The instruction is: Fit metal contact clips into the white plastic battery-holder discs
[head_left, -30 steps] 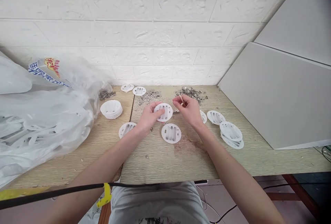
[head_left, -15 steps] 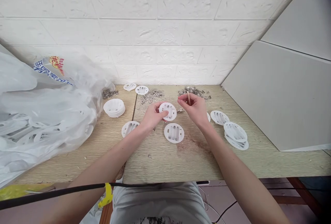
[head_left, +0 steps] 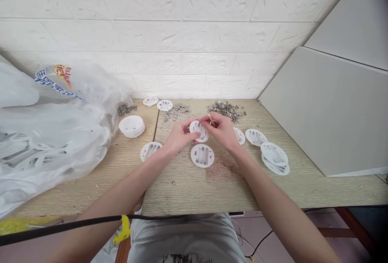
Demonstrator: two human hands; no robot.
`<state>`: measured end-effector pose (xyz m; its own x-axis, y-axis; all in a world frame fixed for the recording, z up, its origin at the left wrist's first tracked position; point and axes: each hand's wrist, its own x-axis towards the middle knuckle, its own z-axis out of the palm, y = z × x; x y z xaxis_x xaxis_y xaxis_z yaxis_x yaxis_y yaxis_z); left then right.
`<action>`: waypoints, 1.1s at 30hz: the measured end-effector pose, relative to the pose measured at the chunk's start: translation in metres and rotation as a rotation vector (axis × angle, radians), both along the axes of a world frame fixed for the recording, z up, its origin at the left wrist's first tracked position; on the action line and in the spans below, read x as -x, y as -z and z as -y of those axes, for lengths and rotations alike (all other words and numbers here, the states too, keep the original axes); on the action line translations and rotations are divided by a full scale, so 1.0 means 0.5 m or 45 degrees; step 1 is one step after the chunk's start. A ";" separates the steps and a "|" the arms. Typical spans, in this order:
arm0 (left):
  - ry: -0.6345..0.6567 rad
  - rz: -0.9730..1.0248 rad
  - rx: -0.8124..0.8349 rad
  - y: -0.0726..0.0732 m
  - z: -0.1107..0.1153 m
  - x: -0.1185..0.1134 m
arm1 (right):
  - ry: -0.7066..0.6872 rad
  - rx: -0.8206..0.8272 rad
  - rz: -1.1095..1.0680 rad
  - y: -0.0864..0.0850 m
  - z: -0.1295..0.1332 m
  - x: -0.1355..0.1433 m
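My left hand (head_left: 181, 136) grips a round white plastic battery holder (head_left: 202, 134), thumb on its face and fingers behind. My right hand (head_left: 222, 129) is closed on a thin wooden stick (head_left: 211, 120), its fingertips pressed at the upper edge of that holder. Whether those fingertips also pinch a small metal piece, I cannot make out. Just below, another round battery holder (head_left: 202, 156) with metal contacts lies flat on the table. Beside my left wrist is one more holder (head_left: 148, 149), partly covered by the forearm. A pile of small metal contacts (head_left: 227, 110) lies behind my right hand.
Several round holders (head_left: 274, 154) lie at the right, and a stack of white discs (head_left: 132, 125) stands at the left. A large plastic bag (head_left: 60, 133) of parts fills the left side. A grey panel (head_left: 333, 113) leans at the right. A black cable (head_left: 60, 229) crosses in front.
My right hand has moved left and slightly down from the metal pile to the held holder, its fingertips now at the edge. The held holder has tilted and shifted slightly right.
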<state>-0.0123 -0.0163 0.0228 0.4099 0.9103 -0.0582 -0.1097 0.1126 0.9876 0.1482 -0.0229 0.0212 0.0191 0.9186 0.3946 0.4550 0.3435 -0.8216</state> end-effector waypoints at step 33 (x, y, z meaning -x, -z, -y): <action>0.149 0.084 -0.105 0.009 -0.003 0.005 | 0.088 -0.125 0.140 0.002 0.006 0.011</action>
<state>-0.0147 -0.0149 0.0185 0.5138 0.8567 0.0453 -0.1652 0.0471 0.9851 0.1428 -0.0258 0.0204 0.0324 0.8735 0.4858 0.5655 0.3847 -0.7295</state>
